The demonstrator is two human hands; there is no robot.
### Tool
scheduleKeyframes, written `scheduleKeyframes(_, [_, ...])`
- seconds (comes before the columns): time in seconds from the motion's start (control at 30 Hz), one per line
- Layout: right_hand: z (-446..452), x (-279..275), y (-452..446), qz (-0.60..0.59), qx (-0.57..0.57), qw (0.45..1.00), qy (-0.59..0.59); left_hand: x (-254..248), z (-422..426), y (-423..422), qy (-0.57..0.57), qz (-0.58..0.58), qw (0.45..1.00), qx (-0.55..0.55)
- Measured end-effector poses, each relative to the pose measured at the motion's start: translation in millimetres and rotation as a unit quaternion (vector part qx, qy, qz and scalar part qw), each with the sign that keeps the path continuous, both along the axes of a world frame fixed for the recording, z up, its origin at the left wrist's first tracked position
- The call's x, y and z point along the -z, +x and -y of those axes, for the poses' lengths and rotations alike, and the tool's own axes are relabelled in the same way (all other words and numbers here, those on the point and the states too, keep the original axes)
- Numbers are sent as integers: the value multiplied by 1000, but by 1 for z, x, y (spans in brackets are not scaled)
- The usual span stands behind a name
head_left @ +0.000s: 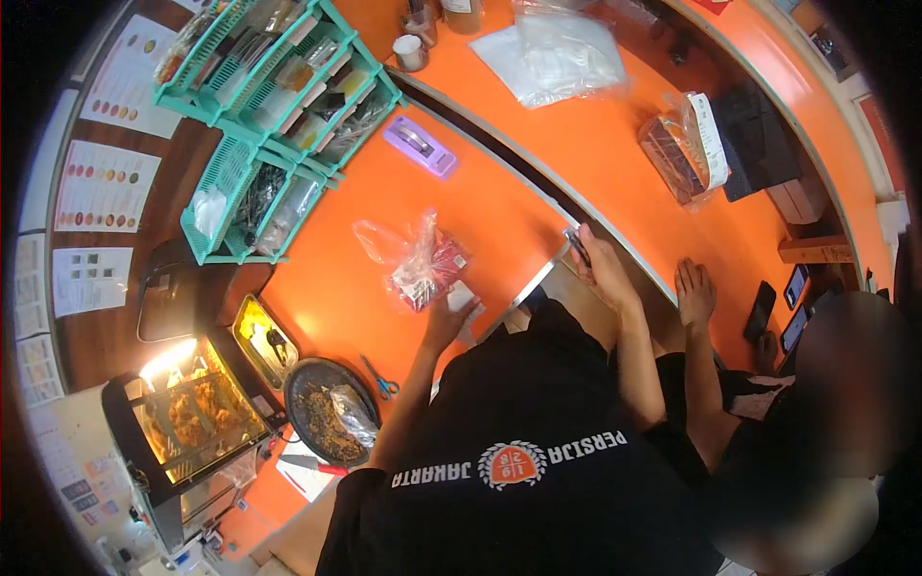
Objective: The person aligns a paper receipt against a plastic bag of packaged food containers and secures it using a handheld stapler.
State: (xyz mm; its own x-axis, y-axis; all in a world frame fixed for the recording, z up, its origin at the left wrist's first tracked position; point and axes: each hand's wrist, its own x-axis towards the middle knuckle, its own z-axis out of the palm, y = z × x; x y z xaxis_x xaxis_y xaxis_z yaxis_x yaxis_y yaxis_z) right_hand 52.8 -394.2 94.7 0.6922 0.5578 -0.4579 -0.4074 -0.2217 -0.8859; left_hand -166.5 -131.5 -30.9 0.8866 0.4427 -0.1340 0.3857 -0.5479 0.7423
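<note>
On the orange counter (336, 230) sits a clear plastic bag with red packages inside (444, 259), its top gathered. My left hand (449, 319) is beside its lower right side, fingers closed round a small white item (461, 296). Further right, my right hand (603, 267) is closed on a small dark and silvery object (576, 246) near the counter's edge; what it is I cannot make out. A purple tape dispenser (421, 147) lies behind the bag.
Green baskets (221, 158) stand back left. A lit food warmer (197, 408), metal tray (264, 341), round dark pan (331, 413) and scissors (382, 382) are at left. Plastic bags (567, 53) lie at the back. A co-worker's hand (694, 288) rests on the right counter.
</note>
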Motion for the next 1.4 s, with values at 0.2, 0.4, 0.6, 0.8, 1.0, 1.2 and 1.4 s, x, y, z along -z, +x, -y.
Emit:
scheduleKeyframes(0.2, [-10,12,-62,-16,-25,998,-48,2,-94,-76,-382,-96,912,-112])
scheduleKeyframes(0.4, [-37,24,-102,-28,-54,998,-27,27,-161,-117,-366,55,907,-201])
scheduleKeyframes(0.6, [-73,14,-120,34,-51,997,48,60,-194,-135,-49,78,973,-214])
scheduleKeyframes(0.8, [-87,-11,-133,-10,5,993,121,57,-206,-148,70,39,974,-213])
scheduleKeyframes(1.0, [-78,29,-113,56,-7,996,70,30,-187,-139,127,13,965,-229])
scheduleKeyframes(1.2, [-55,97,-78,57,-30,998,8,30,-184,-139,158,-14,956,-248])
scheduleKeyframes(1.4, [-58,154,-53,12,-28,999,10,43,-189,-156,109,-13,962,-249])
